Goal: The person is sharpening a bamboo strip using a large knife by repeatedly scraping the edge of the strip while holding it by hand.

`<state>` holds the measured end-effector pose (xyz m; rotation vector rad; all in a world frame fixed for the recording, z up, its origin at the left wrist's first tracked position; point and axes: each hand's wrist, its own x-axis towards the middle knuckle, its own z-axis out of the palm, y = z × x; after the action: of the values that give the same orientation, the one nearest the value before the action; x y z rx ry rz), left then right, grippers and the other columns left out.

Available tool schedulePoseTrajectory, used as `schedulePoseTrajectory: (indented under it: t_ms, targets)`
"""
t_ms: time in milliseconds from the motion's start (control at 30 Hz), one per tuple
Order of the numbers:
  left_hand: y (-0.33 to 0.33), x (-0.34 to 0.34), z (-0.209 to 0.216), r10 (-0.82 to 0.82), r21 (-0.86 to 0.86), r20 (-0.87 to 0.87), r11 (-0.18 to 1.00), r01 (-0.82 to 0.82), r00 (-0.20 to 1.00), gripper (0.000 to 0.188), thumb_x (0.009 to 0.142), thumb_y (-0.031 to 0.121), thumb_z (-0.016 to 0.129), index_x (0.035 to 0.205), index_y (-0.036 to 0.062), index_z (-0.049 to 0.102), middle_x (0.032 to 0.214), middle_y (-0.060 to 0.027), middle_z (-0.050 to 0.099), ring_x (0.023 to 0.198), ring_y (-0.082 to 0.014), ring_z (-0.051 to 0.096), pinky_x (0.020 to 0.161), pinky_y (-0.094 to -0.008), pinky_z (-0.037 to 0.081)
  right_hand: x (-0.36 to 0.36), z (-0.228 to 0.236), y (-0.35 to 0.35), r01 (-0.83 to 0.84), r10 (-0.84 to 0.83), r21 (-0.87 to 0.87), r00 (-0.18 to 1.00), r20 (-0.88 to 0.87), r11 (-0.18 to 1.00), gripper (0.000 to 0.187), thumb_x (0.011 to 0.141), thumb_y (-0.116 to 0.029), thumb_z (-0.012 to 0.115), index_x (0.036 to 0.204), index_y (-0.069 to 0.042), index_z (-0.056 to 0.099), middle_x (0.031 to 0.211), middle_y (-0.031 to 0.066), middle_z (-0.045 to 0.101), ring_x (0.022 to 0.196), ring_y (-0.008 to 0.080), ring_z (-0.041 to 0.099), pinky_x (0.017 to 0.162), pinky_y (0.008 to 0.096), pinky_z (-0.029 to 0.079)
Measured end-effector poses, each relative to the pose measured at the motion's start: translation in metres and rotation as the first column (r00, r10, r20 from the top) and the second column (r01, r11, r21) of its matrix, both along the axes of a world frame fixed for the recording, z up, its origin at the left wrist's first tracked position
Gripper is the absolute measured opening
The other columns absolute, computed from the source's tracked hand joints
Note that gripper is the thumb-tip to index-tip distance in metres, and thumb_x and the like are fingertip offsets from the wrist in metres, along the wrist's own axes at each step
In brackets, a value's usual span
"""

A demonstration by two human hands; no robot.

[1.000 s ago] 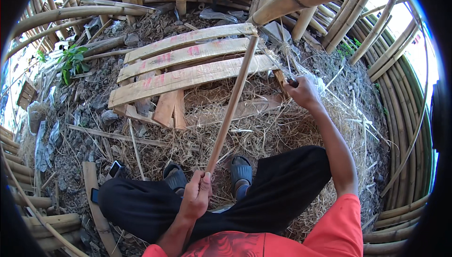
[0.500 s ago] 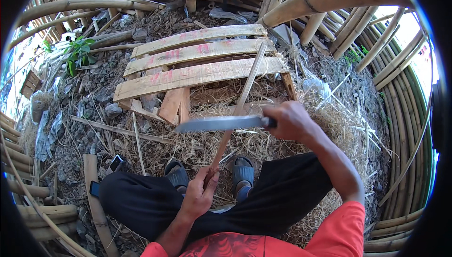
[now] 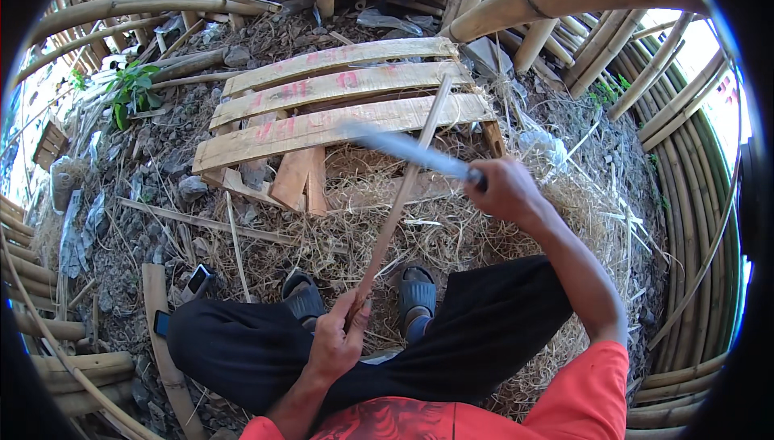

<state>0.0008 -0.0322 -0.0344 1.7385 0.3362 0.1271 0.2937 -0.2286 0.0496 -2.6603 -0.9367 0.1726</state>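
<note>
Slatted wooden rack (image 3: 274, 135) at 12 o'clock, behind the wooden strip's (image 3: 401, 200) far end; bamboo fence (image 3: 693, 190) at 3. Left hand (image 3: 337, 345): grip closed round strip's near end, strip pointing to 1. Right hand (image 3: 508, 191): grip closed on knife (image 3: 419, 154) handle; blurred blade toward 10, contact unclear. Versus previous frame: blade crosses farther up strip.

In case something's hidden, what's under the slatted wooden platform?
Under the near edge of the platform, wood pieces and dry shavings show. Its top hides most of what lies farther back, and the stick covers a strip too.
</note>
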Motion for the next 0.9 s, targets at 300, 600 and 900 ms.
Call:
schedulePoseTrajectory:
  t_ms: [300,600,900]
  targets:
    - [0.0,0.0,0.007,-0.021,-0.072,-0.033,0.997,0.019,0.999,0.027,0.101,0.016,0.06,0.123,-0.0005,0.059,0.073,-0.0038,0.058,0.063,-0.0065,0.049,0.056,-0.0259,0.042,0.043,0.001,-0.017,0.245,-0.246,0.018,0.968,0.051,0.969,0.025,0.085,-0.022,0.064,0.071,-0.001,0.066,0.053,0.0101,0.057,0.046,0.0195,0.056,0.049,0.039,0.046]
    - [-0.006,-0.005,0.012,-0.024,-0.069,-0.014,0.997,0.023,1.0,0.028,0.101,0.018,0.06,0.123,0.0001,0.061,0.07,-0.0009,0.055,0.061,-0.0051,0.045,0.054,-0.0259,0.039,0.06,-0.012,-0.018,0.35,-0.35,-0.014,0.937,0.008,0.937,0.023,0.089,-0.026,0.061,0.083,-0.008,0.074,0.065,0.0128,0.069,0.05,0.0258,0.064,0.056,0.0432,0.053]
    - [-0.008,0.004,0.009,-0.001,-0.151,-0.02,0.989,-0.002,1.0,0.027,0.105,0.025,0.055,0.114,0.0005,0.061,0.067,0.0019,0.052,0.058,-0.0039,0.042,0.052,-0.0241,0.035,0.042,-0.012,-0.023,0.362,-0.291,0.195,0.902,-0.318,0.911,0.031,0.087,-0.029,0.067,0.072,-0.003,0.063,0.062,0.0032,0.058,0.056,0.0134,0.054,0.055,0.0338,0.044]
